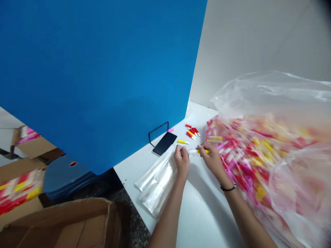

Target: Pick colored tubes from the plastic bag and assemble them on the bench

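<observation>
My right hand (212, 159) is closed around a yellow-and-white marker (206, 151), its white end toward my other hand. My left hand (182, 159) is closed, thumb against fingers, beside the upper end of the clear plastic sleeves (160, 184). Something whitish shows between the two hands; whether my left fingers grip it, a sleeve or the marker's tip is unclear. Just beyond lies a yellow marker (183, 141) on the white table (201, 206). Several red and yellow markers (192, 132) form a loose group farther back.
A large clear bag (245, 165) of red, yellow and pink markers fills the right side. Left of my hands are a phone (164, 143), a black wire stand (158, 127) and a blue panel (116, 75). Below left stand an open cardboard box (108, 213) and a blue stool (60, 175).
</observation>
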`<state>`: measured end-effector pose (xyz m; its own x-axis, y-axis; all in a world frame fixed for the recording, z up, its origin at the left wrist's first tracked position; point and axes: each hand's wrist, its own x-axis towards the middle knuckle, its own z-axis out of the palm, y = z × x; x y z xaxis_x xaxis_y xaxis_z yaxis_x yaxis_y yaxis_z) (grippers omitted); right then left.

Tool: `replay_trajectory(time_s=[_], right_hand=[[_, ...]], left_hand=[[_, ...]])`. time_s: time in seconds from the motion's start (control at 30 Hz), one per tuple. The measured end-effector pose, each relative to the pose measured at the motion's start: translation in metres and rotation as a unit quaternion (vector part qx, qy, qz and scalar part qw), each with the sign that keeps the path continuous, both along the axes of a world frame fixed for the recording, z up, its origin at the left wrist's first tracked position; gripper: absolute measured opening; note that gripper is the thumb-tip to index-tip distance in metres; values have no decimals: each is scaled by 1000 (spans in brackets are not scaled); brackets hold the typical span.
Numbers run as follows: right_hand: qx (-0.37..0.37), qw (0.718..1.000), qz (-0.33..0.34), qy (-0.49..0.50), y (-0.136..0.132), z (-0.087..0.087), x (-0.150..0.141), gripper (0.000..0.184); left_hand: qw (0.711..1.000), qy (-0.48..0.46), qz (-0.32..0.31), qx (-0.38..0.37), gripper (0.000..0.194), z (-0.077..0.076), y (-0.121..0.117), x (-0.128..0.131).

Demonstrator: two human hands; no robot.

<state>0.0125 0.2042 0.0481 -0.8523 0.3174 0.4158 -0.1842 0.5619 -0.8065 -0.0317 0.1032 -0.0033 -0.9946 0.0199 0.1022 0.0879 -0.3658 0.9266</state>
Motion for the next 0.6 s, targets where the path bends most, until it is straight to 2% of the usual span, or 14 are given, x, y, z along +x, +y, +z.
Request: replay_trajectory(time_s=[0.07,0.17,0.23,0.37,0.47,0.6], right_hand=[[32,999,-3,-1,1,4,6,35],[28,995,-91,43,5,4,9,35],[29,992,-115,46,7,2,9,36],[72,996,-36,-36,3,-2,9,35],[66,995,23,-75,2,-2,16,26],[76,989,85,-93,8,8,34,29]], left_hand=[[999,-23,-30,6,32,2,2,2],[997,-64,-40,19,24,7,2,7],[997,-61,-55,10,18,8,2,9],[994,-35,-101,-18,10,5,4,12],[994,-56,-93,-17,10,3,6,11],[993,-66,-95,-10,13,4,5,10]])
